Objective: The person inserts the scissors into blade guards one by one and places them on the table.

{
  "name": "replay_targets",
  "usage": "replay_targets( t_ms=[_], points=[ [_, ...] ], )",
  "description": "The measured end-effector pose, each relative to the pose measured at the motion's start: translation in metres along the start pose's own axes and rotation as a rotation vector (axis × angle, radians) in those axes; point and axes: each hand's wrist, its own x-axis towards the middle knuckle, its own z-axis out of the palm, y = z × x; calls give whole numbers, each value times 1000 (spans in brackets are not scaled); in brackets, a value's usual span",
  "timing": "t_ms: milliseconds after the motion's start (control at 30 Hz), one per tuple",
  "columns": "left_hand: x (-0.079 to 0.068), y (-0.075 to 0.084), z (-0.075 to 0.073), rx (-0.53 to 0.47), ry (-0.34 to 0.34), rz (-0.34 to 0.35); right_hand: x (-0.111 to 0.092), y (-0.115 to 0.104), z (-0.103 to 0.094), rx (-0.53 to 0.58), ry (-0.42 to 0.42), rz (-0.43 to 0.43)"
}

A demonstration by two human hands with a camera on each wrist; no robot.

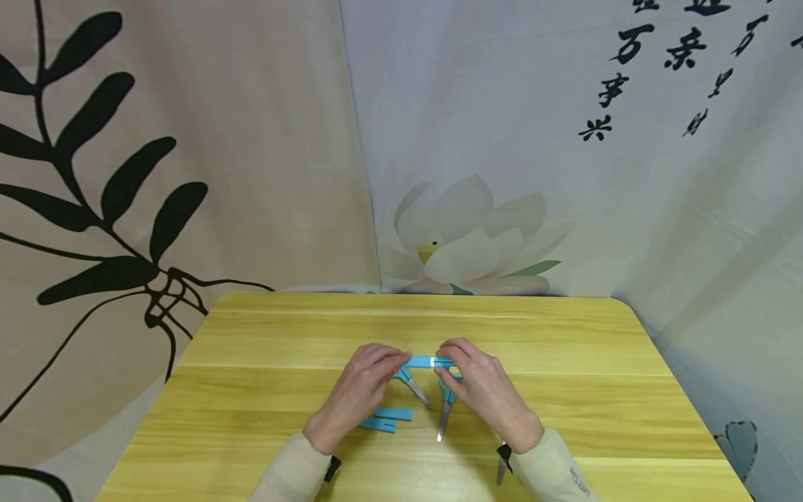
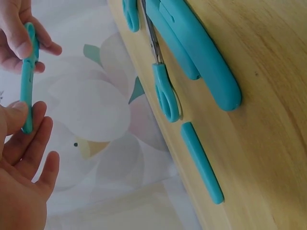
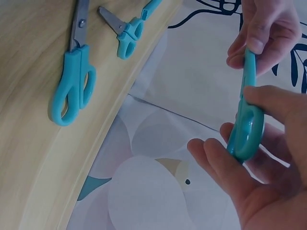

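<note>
Both hands share one pair of scissors with blue handles [image 3: 248,129], raised over the far middle of the table. A long blue blade cover [image 1: 417,362] sits over its blades, with a thin strip of metal showing beside the handles in the head view. My left hand [image 1: 364,380] pinches the cover's far end between thumb and fingers. My right hand [image 1: 486,383] holds the handles, its thumb on one side and fingers on the other. Below the hands lie small scissors [image 1: 414,389] and larger scissors [image 1: 447,408], both uncovered.
Two loose blue covers, one [image 1: 394,414] and a slotted one [image 1: 379,424], lie by my left wrist. Another scissors blade [image 1: 500,475] pokes out beneath my right wrist; its handles are hidden. Behind the wooden table [image 1: 251,335] hangs a printed curtain [image 1: 282,139].
</note>
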Motion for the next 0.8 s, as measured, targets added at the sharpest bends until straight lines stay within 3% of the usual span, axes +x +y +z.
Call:
replay_targets(
  t_ms=[800],
  points=[
    [2,0,2,3,-21,-1,0,2,1,24,-40,0]
  ],
)
